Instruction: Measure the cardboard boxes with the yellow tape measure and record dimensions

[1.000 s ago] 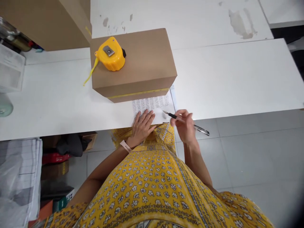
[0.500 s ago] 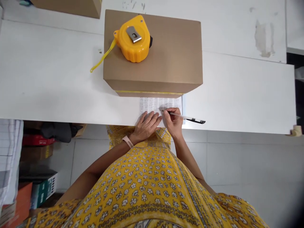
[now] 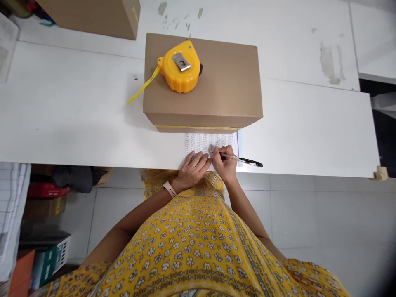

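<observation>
Just below the frame's centre, the left hand (image 3: 191, 173) lay palm down, fingers extended and clasping nothing, on the lower part of a written sheet (image 3: 202, 142). To its right, the right hand (image 3: 226, 166) curled inward, fingers pinching a pen (image 3: 246, 161) slanted over the sheet. One carton (image 3: 99, 18) stood upper left; another carton (image 3: 229, 78), upper centre, bore a tape measure (image 3: 182, 78) and hid the sheet's top. Counted: one pen, one sheet, one tape measure, two cartons on the table (image 3: 309, 128).
</observation>
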Tool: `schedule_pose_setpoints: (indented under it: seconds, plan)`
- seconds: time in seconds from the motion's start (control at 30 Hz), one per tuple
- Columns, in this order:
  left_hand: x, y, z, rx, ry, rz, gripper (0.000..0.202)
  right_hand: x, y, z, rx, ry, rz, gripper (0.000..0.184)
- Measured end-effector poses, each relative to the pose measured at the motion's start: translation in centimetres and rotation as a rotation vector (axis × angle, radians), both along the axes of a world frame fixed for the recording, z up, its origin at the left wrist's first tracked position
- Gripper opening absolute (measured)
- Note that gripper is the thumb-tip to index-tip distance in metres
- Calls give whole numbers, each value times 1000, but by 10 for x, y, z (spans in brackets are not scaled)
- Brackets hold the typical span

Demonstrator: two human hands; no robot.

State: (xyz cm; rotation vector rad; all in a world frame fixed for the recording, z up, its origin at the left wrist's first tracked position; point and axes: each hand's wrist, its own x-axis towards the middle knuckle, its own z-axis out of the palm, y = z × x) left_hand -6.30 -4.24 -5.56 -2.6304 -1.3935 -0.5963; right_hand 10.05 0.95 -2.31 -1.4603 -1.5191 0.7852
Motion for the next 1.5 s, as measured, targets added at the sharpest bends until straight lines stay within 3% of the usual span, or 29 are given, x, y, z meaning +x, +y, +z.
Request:
schedule_pose_setpoints:
  seconds: [0.3,0.9,1.5]
  plan:
    - [0,1,3,83,8,4,49,3,-1,-5,-28,-9,3,25]
    - [0,0,1,-67,-12,-4,50,2,0,-4,-32,19,6,27]
    - [0,0,1,-5,-24,-1,50,2,3,-3,-10,30,14,27]
